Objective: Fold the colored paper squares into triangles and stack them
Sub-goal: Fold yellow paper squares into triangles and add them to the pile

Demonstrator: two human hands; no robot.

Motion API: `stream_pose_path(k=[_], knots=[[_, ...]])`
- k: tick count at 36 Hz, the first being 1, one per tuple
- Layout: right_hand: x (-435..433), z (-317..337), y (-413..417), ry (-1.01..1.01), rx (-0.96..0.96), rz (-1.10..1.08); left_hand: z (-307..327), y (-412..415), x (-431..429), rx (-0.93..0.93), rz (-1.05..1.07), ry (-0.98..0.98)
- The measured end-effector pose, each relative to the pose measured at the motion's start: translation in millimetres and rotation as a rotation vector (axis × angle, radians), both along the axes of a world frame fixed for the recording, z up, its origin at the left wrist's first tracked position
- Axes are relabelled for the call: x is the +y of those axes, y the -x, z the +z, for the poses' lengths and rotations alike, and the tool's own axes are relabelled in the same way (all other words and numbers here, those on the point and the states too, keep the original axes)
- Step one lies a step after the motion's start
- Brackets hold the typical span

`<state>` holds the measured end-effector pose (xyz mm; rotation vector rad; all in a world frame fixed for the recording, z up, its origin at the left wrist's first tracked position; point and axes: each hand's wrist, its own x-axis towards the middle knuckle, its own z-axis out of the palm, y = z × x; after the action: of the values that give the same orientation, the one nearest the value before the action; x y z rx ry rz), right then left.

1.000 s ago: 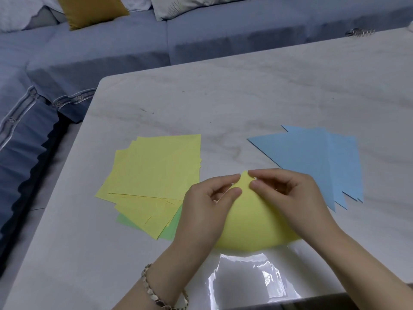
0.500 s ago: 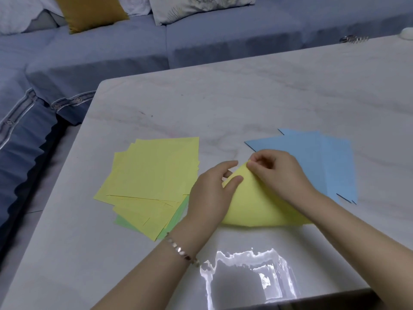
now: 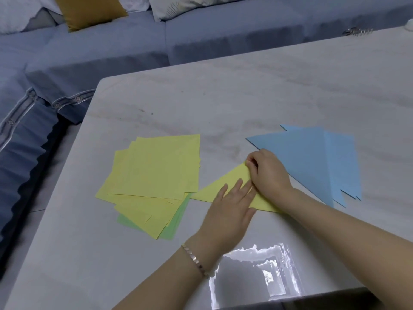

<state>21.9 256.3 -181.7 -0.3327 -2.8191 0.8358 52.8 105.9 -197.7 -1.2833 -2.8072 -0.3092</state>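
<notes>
left hand point(image 3: 232, 206): palm down, fingers straight, pressing flat | right hand point(image 3: 269, 173): fingers curled, pinching yellow paper point(image 3: 210, 193) at its top corner | 2 hands just beside each other

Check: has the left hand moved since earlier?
Yes. The left hand slid down the yellow triangle from its top corner, away from the yellow stack.

A living room at home: a blue fabric sofa point(image 3: 212, 39) runs along the far and left sides of a pale, marble-patterned table point(image 3: 245, 97). A mustard cushion point(image 3: 89, 12) and a white patterned cushion point(image 3: 192, 5) lean against its back. Buttoned trim point(image 3: 67, 101) edges the seat cover.
</notes>
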Motion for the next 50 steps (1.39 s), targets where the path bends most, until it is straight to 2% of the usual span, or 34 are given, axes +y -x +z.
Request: stream_pose_path(k=[5,10,16,18,31,35,37,39,42,45,50], knots=[[0,-5,0,-0.018,0.033,0.005,-8,-22,-21,-0.002,-0.033,0.032],[1,-7,0,-0.03,0.044,0.007,-9,-25,-32,0.178,-0.005,-0.024],[1,-9,0,-0.034,0.068,0.004,5,-12,-45,0.147,0.118,-0.126],[1,-9,0,-0.038,0.063,0.004,5,-9,-56,0.189,0.129,-0.147],[-1,-8,-2,-0.043,0.064,-0.013,2,-17,-51,0.218,0.529,-0.068],[-5,-2,-10,-0.11,0.177,-0.045,2,-16,-49,0.194,0.564,-0.045],[-16,3,-22,-0.104,0.182,0.049,2,-15,-52,0.203,0.557,-0.057],[-33,0,-40,-0.146,0.189,0.265,0,-15,-53,0.223,0.539,-0.046],[-48,-12,-70,-0.219,0.083,0.488,1,-15,-53,0.227,0.528,-0.023],[-43,-14,-94,-0.238,0.037,0.451,4,-15,-53,0.211,0.533,-0.01],[-23,-10,-116,-0.248,0.076,0.304,3,-15,-54,0.203,0.538,0.005]])
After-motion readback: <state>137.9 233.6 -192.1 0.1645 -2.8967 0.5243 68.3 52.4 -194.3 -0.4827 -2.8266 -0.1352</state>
